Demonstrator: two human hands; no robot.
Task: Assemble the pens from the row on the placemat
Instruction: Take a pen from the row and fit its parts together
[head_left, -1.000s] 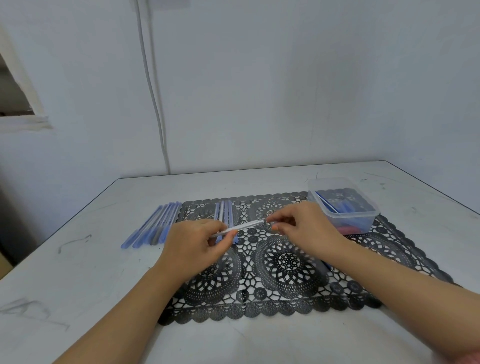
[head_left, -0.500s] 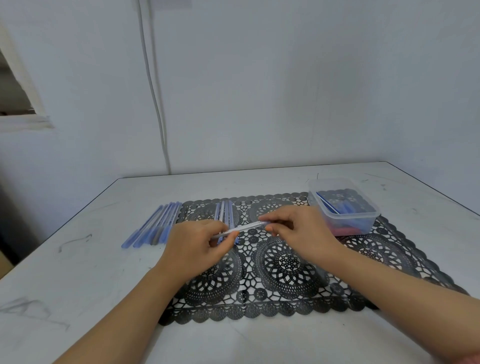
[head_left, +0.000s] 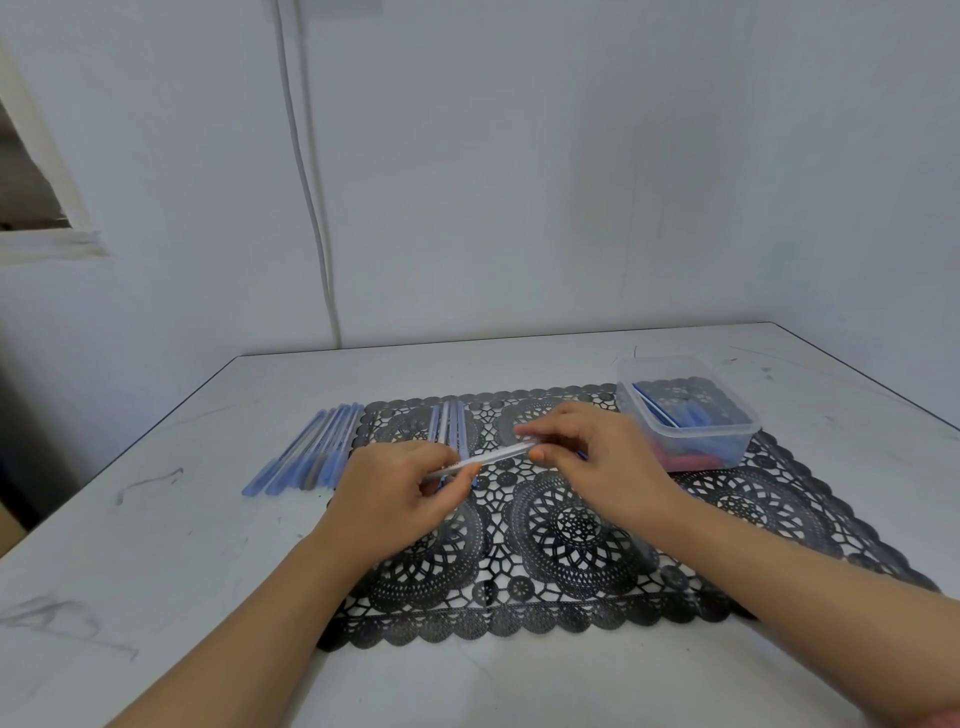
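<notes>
The left hand (head_left: 395, 493) pinches one end of a clear pen barrel (head_left: 488, 456) and the right hand (head_left: 608, 462) grips the other, both forearms low over the black placemat (head_left: 571, 525). I judge this a fitting step on one pen, though fingers hide the joint. The next move likely calls for a straight push along the barrel, then another piece from the row (head_left: 449, 423) just behind the hands, with the tub (head_left: 727, 441) of parts at the mat's far right.

Scuffed white table (head_left: 156, 545); pale cable (head_left: 311, 208) runs down the wall (head_left: 571, 156).
</notes>
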